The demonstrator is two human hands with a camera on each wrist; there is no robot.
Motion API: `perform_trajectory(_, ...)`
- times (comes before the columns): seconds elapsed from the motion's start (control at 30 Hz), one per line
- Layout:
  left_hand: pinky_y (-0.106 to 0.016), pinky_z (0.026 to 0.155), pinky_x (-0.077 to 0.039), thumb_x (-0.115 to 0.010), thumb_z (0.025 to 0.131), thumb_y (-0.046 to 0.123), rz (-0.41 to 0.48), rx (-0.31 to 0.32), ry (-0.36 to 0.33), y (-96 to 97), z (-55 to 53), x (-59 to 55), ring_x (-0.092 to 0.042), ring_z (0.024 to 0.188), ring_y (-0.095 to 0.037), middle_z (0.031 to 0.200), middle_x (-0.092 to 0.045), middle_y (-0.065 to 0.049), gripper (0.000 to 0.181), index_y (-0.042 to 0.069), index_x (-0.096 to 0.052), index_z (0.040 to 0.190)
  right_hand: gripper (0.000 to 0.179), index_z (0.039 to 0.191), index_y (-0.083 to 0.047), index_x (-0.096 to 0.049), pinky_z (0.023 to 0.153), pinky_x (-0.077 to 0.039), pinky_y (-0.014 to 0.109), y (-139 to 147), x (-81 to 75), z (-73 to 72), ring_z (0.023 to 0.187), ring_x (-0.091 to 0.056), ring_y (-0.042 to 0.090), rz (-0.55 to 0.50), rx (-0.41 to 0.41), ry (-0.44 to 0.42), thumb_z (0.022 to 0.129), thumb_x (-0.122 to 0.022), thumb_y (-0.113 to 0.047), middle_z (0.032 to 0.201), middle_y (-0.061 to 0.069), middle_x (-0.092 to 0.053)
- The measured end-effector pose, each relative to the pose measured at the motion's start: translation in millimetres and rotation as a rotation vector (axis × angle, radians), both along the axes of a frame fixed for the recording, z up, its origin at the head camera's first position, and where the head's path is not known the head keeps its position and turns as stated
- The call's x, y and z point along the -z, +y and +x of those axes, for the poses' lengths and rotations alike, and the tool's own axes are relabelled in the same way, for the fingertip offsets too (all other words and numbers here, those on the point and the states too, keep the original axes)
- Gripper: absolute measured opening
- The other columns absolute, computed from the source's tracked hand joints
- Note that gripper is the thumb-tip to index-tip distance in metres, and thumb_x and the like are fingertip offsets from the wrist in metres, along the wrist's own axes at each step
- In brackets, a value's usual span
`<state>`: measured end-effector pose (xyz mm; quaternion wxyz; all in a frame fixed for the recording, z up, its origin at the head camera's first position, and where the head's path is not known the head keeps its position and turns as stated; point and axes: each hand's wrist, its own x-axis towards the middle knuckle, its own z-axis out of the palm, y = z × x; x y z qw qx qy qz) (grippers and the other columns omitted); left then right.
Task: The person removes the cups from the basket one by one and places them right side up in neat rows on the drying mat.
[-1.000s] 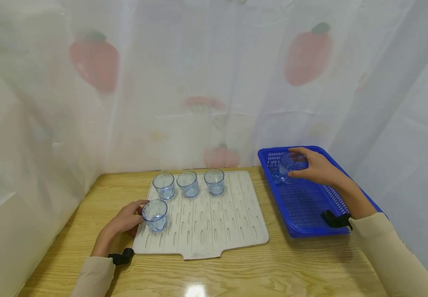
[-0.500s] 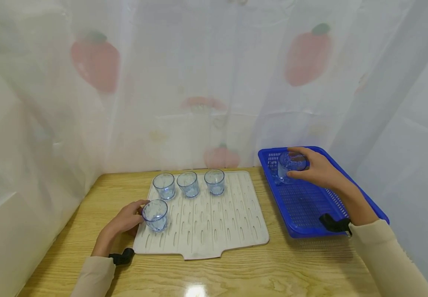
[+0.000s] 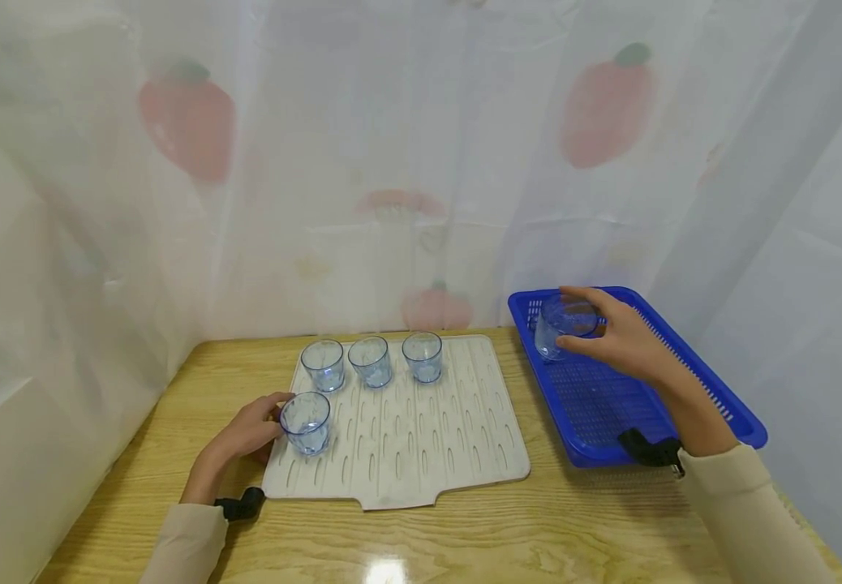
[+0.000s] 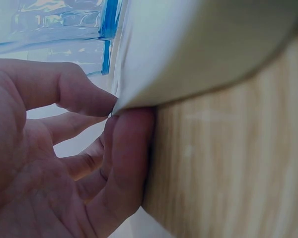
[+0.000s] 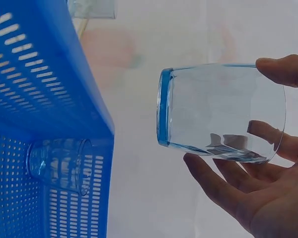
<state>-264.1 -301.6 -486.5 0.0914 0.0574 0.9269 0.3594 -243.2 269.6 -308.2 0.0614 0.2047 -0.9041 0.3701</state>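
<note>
My right hand (image 3: 621, 337) grips a clear bluish glass tumbler (image 5: 213, 114) near its rim, fingers on one side and thumb on the other. In the right wrist view the tumbler is raised clear of the blue plastic basket (image 5: 84, 79). Another tumbler (image 5: 59, 166) lies inside that basket. At the left, my left hand (image 3: 246, 430) pinches the edge of a white drying mat (image 4: 154, 59) between thumb and fingers, close beside a tumbler (image 3: 307, 426) standing on it. Three more tumblers, the left (image 3: 324, 369), middle (image 3: 370, 365) and right (image 3: 423, 361), stand upright along the mat's back edge.
The mat lies on a wooden table (image 3: 465, 539), with the basket to its right. A white plastic curtain (image 3: 392, 122) printed with red fruit hangs behind, and sheets close in both sides.
My right hand has lifted the tumbler slightly from the basket and moved it a little to the left. My left hand and the tumblers on the mat have stayed put.
</note>
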Motion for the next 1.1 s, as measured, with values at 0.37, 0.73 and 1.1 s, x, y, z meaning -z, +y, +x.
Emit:
perform_trajectory(0.37,-0.036,0.056,-0.058,-0.057,0.082,0.000,0.012,-0.012,-0.013,0.7,0.7,-1.5,-0.061,0.083,-0.026,0.111,-0.061,-0.021,0.069,-0.003,-0.045,0.150,0.078,0.159,-0.005,-0.037,0.100,-0.049,0.065,-10,-1.5,6.1,0.135,-0.050,0.049,-0.026,-0.024,0.025,0.093,-0.076,-0.015,0.153,0.026,-0.046)
perform_trajectory(0.73,-0.036,0.053,-0.058,-0.056,0.084,0.000,0.039,-0.014,-0.019,1.9,3.9,-2.3,-0.062,0.081,-0.026,0.110,-0.061,-0.021,0.067,-0.003,-0.045,0.150,0.076,0.158,-0.008,-0.039,0.101,-0.050,0.063,-20,-2.6,10.7,0.132,-0.054,0.048,-0.001,-0.042,0.034,0.092,-0.076,-0.017,0.153,0.024,-0.047)
perform_trajectory(1.1,-0.036,0.053,-0.057,-0.056,0.084,0.000,0.030,-0.008,-0.012,0.9,1.6,-1.4,-0.062,0.082,-0.026,0.109,-0.061,-0.021,0.067,-0.003,-0.045,0.150,0.074,0.157,-0.008,-0.042,0.100,-0.051,0.061,-31,-2.9,15.4,0.130,-0.056,0.044,-0.006,-0.055,0.053,0.092,-0.077,-0.017,0.152,0.022,-0.049)
